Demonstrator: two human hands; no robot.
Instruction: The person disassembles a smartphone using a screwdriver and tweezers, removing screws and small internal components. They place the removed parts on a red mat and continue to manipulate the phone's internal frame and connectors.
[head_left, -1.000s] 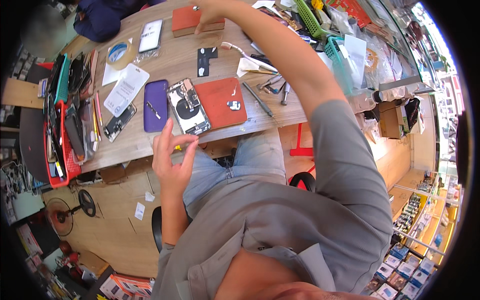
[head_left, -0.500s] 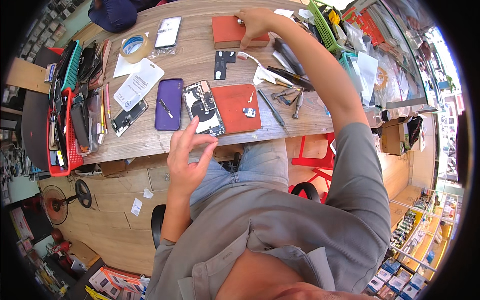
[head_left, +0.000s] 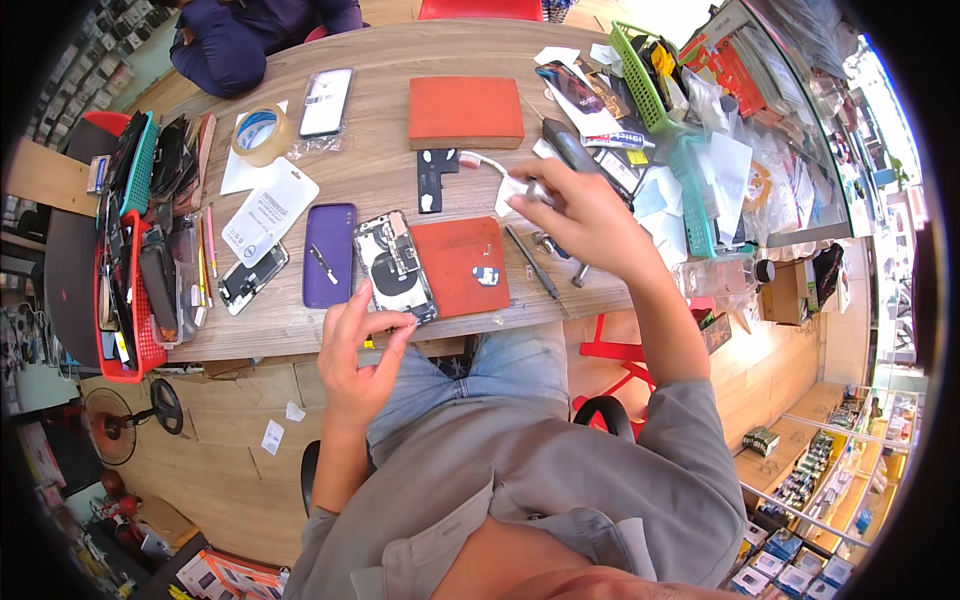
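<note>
My left hand [head_left: 357,360] is at the table's front edge, thumb and index fingertip pinched together. Whatever lies between them is too small to make out. Just beyond it, an opened phone [head_left: 397,268] with bared innards rests partly on a flat red pad [head_left: 455,265]. Over the right side of the table, my right hand [head_left: 590,215] is closed around a small silver metal piece [head_left: 538,192], mostly covered by the fingers. A purple phone back cover [head_left: 330,255] with a thin dark strip on it lies left of the phone. A black L-shaped phone part [head_left: 431,182] lies beyond the pad.
A red block [head_left: 465,110] sits farther back. Right of the pad lies a dark pen-like tool [head_left: 535,262]. Tape [head_left: 262,138], a bagged phone [head_left: 327,102] and a detached phone screen [head_left: 253,278] lie left. Baskets [head_left: 640,75] crowd the right. Another person's sleeve [head_left: 225,60] rests at the far left.
My right hand has left the red block and come back toward me, over the tools, with the silver piece. My left hand keeps its pinch. The view has shifted, showing more of the far side.
</note>
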